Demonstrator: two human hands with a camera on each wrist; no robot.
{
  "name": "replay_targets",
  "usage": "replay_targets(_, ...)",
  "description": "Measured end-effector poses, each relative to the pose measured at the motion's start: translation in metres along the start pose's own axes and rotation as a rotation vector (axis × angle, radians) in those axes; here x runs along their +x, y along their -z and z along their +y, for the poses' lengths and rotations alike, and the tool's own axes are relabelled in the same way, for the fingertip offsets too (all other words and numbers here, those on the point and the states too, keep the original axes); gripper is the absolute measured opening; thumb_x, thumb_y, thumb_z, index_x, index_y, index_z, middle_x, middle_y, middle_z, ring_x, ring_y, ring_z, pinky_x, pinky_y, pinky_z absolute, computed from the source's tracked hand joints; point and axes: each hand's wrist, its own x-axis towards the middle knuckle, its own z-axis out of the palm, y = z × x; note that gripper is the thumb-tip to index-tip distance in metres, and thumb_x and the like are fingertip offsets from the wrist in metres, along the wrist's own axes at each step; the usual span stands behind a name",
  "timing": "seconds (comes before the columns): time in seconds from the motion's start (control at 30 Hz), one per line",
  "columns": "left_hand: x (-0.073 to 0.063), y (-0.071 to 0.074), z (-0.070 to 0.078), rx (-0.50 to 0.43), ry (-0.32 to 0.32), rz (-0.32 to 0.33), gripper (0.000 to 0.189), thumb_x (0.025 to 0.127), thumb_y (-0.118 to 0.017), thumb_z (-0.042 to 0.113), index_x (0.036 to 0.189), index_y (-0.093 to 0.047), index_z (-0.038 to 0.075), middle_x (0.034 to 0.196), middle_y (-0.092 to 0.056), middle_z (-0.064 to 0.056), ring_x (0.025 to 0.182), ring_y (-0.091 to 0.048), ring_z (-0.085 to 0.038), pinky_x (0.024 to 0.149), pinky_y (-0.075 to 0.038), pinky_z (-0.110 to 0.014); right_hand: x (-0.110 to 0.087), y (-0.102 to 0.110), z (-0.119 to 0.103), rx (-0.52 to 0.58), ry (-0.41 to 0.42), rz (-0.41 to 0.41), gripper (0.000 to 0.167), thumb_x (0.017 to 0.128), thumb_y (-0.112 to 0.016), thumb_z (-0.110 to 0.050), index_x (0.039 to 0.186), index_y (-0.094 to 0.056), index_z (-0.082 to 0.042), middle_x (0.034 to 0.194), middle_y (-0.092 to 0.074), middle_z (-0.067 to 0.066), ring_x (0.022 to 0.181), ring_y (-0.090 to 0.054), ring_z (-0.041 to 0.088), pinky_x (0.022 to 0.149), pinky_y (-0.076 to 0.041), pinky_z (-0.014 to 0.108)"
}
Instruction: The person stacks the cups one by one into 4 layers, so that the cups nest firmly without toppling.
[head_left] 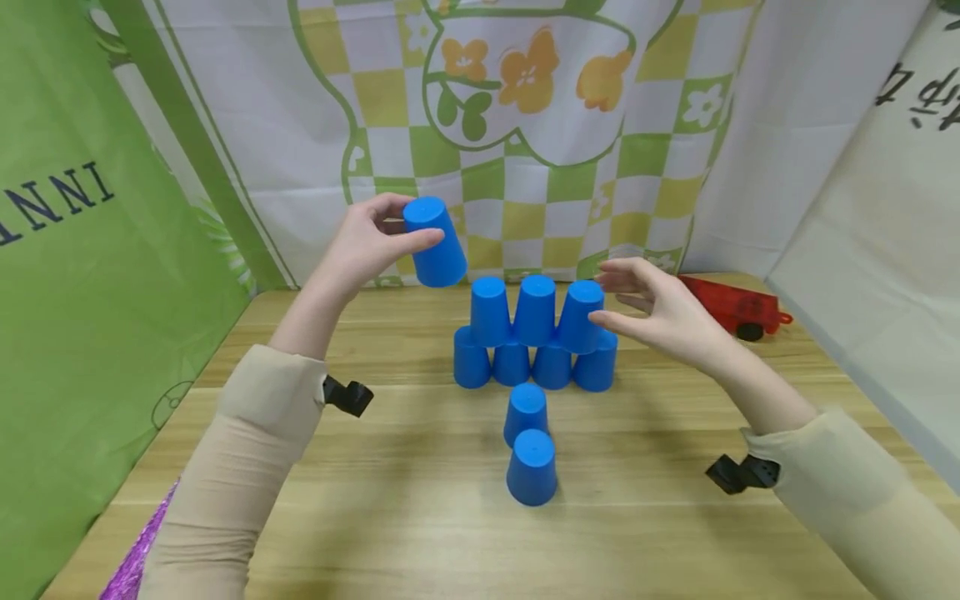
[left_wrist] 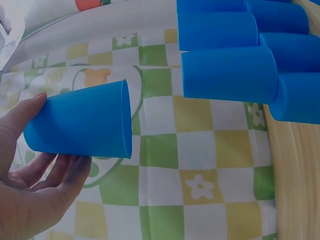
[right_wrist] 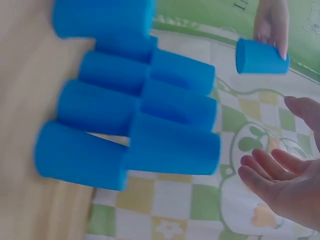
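So the left hand (head_left: 375,237) has a blue cup (head_left: 437,246) pinched between thumb and fingers, thumb on the near side. That cup is up in the air, base up and leaning a bit, mouth pointing down toward the right. It hangs above and to the left of a little cup pyramid, not touching any of it.

The pyramid is two levels of matching blue cups, all mouth down. There's a bottom row (head_left: 551,367) of four standing on the wooden bench (head_left: 375,517), with an upper row (head_left: 535,312) of three straddling the gaps.

The right hand (head_left: 648,304) isn't holding anything — fingers and thumb spread, just beside the right-hand cup of the upper row. From the head view the thumb overlaps that cup's edge, but the right wrist view shows a gap between them. The two hands are well apart, one on each side of the stack.

Two more upside-down cups sit in front of the pyramid, a farther cup (head_left: 527,412) partly hidden by a nearer cup (head_left: 533,471) — can't tell if those two touch.

Other stuff: a red toy cart (head_left: 731,307) at the back right of the bench, partly behind the right hand, a checkered flowery curtain (head_left: 487,192) at the back, and a green cloth (head_left: 60,292) on the left.
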Motion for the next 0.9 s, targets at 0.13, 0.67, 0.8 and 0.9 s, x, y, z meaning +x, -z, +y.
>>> replay_targets(0.13, 0.007, -0.004, 0.001, 0.005, -0.004, -0.004, 0.058, 0.080, -0.073, 0.039, 0.127, -0.054, 0.013, 0.127, -0.057, -0.007, 0.118, -0.057, -0.022, 0.100, -0.047, -0.042, -0.016, -0.007, 0.008, 0.054, -0.013, 0.015, 0.057, 0.088, -0.067, -0.023, 0.135, -0.042, -0.003, 0.132, -0.052, 0.017, 0.122, -0.051, 0.032, 0.103, -0.041, 0.046)
replay_targets(0.67, 0.020, -0.030, 0.004, -0.008, -0.053, -0.053, 0.056, 0.081, -0.073, 0.033, 0.128, -0.054, 0.010, 0.124, -0.060, -0.008, 0.113, -0.058, -0.022, 0.095, -0.051, -0.038, -0.049, -0.044, 0.031, 0.107, 0.018, -0.131, 0.053, 0.085, -0.070, -0.015, 0.129, -0.046, 0.001, 0.123, -0.058, 0.019, 0.114, -0.056, 0.034, 0.096, -0.047, 0.052)
replay_targets(0.8, 0.023, -0.038, 0.007, 0.013, -0.062, -0.073, 0.056, 0.081, -0.073, 0.033, 0.129, -0.054, 0.010, 0.125, -0.060, -0.008, 0.114, -0.058, -0.022, 0.094, -0.051, -0.037, -0.053, -0.053, 0.035, 0.134, 0.025, -0.170, 0.054, 0.084, -0.071, -0.018, 0.129, -0.046, 0.000, 0.125, -0.057, 0.020, 0.115, -0.056, 0.035, 0.096, -0.047, 0.052)
replay_targets(0.9, 0.025, -0.044, 0.008, 0.010, -0.070, -0.086, 0.056, 0.082, -0.073, 0.033, 0.129, -0.053, 0.010, 0.125, -0.060, -0.008, 0.113, -0.058, -0.022, 0.094, -0.051, -0.036, -0.055, -0.058, 0.038, 0.162, 0.035, -0.191, 0.053, 0.084, -0.071, -0.017, 0.128, -0.047, 0.001, 0.126, -0.057, 0.019, 0.116, -0.055, 0.035, 0.097, -0.046, 0.051)
